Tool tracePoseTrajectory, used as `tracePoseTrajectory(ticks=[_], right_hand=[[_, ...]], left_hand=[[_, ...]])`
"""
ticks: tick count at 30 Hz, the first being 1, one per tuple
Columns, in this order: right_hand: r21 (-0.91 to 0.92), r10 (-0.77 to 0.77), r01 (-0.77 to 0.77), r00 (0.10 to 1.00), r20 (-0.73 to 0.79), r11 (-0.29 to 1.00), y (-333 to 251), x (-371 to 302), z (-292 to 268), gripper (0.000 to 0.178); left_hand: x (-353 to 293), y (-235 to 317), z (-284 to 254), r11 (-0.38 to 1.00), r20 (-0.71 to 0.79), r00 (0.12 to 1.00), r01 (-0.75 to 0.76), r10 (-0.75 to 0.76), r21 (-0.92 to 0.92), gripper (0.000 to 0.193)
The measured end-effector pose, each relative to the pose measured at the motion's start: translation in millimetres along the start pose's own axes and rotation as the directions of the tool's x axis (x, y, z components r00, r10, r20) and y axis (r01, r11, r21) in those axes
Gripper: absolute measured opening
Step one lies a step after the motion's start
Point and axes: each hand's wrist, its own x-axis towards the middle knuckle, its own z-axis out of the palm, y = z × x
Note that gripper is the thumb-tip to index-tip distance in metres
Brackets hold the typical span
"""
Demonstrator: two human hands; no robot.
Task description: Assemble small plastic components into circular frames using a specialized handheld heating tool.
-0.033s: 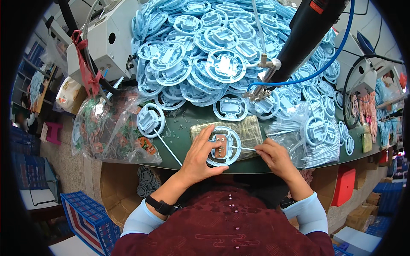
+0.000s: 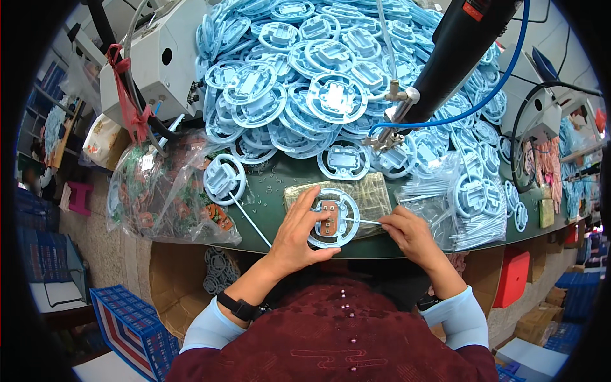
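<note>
My left hand (image 2: pixel 294 237) grips a light blue plastic ring-shaped frame (image 2: pixel 353 230) by its left side, near the front edge of the bench. A brown circuit board (image 2: pixel 329 219) with small square pads sits in the middle of the frame. From the frame's right side a thin pale rod (image 2: pixel 366 222) runs out to my right hand (image 2: pixel 410 234), which pinches its outer end between thumb and fingers. Beneath the frame lies a flat block wrapped in yellowish tape (image 2: pixel 375 194).
A large heap of blue frames (image 2: pixel 337 95) covers the bench's far side. Left stand a bag of circuit boards (image 2: pixel 172 197) and a frame with a rod (image 2: pixel 224 180); small screws lie nearby. Rods (image 2: pixel 480 235) lie right. A black screwdriver arm (image 2: pixel 461 54) hangs above.
</note>
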Motion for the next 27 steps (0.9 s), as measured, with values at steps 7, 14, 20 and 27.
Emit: tracePoseTrajectory(ticks=[7, 14, 20, 27], right_hand=[[-0.068, -0.056, 0.054, 0.998, -0.017, 0.996, -1.7, 4.0, 1.7, 0.013], [-0.096, -0.125, 0.115, 0.987, -0.105, 0.989, 2.2, 5.9, 7.9, 0.013], [-0.115, -0.177, 0.155, 0.961, -0.212, 0.981, 3.8, 7.4, 18.3, 0.012], [-0.138, -0.194, 0.165, 0.952, -0.235, 0.977, 3.6, 4.9, 21.3, 0.014]], left_hand=[[-0.6, 0.3, -0.8, 1.000, 0.007, 1.000, 0.006, -0.006, -0.004, 0.069], [0.7, 1.4, -0.5, 1.000, 0.016, 1.000, -0.004, 0.004, 0.019, 0.069], [1.0, 1.5, -1.9, 0.999, 0.036, 0.999, 0.008, -0.009, 0.038, 0.069], [4.2, 8.2, -8.0, 0.994, 0.063, 0.998, -0.031, 0.025, 0.104, 0.072]])
